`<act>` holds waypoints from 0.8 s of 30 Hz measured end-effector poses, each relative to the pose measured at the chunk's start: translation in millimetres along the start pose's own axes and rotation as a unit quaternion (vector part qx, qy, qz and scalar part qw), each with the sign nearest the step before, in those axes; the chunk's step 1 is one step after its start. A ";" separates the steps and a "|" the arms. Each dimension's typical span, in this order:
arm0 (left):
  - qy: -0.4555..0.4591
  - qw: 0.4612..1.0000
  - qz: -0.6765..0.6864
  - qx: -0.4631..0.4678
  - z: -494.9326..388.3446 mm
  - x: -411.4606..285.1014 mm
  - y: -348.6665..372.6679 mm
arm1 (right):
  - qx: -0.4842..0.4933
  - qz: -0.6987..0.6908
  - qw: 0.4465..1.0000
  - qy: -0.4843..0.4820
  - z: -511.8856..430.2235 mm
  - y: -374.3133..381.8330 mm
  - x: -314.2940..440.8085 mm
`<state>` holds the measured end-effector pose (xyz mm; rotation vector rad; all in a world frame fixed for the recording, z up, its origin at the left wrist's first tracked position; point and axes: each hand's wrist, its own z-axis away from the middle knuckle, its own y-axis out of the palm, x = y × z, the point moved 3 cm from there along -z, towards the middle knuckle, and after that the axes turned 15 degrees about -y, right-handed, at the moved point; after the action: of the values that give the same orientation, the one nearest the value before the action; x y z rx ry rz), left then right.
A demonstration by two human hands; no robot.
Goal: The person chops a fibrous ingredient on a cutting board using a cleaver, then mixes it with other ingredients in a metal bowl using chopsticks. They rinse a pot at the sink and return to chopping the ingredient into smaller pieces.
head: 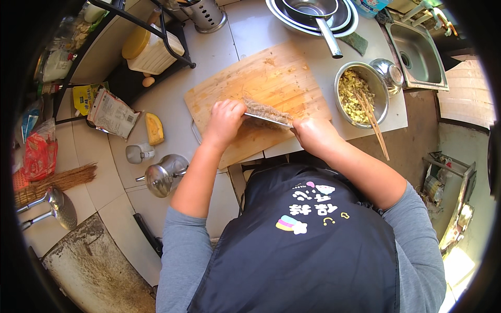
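Observation:
My right hand (316, 136) is closed around the handle end of a kitchen knife (270, 119), probably a cleaver, seen nearly edge-on. At the blade's other end, my left hand (226, 122) grips the tip side. A heap of finely chopped, brownish, translucent food (266, 109) lies along the blade's far face, and more of it shows under the knife. Both hands are over the near part of a wooden cutting board (250, 80), whose surface carries scattered scraps. To the right stands a steel bowl (339, 102) of yellow and brown chopped food (354, 94), with wooden chopsticks (372, 117) leaning over its rim.
Nested pans and basins (313, 15) sit behind the board, near a sink (420, 51). An upturned metal bowl (387, 74) touches the food bowl's side. Leftward are a squash piece (154, 129), a glass jar (139, 153), a steel kettle (164, 176) and a black rack (117, 84).

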<state>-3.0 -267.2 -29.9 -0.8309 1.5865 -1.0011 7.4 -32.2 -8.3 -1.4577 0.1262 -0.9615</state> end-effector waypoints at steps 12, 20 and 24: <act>-0.003 1.000 -0.018 -0.017 8.2 -10.1 -34.9 | -0.074 -0.034 0.996 -0.038 3.0 6.5 4.3; -0.026 0.996 -0.017 0.086 23.0 6.2 -21.6 | -0.015 -0.075 0.996 -0.045 -4.5 25.1 4.0; -0.010 1.000 0.003 0.024 9.4 3.2 -18.0 | -0.028 -0.043 0.999 -0.013 -7.2 15.2 -3.6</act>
<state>5.9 -279.2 -15.9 -0.8006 1.5402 -1.0204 7.8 -38.2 -24.3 -1.5375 0.0733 -1.0147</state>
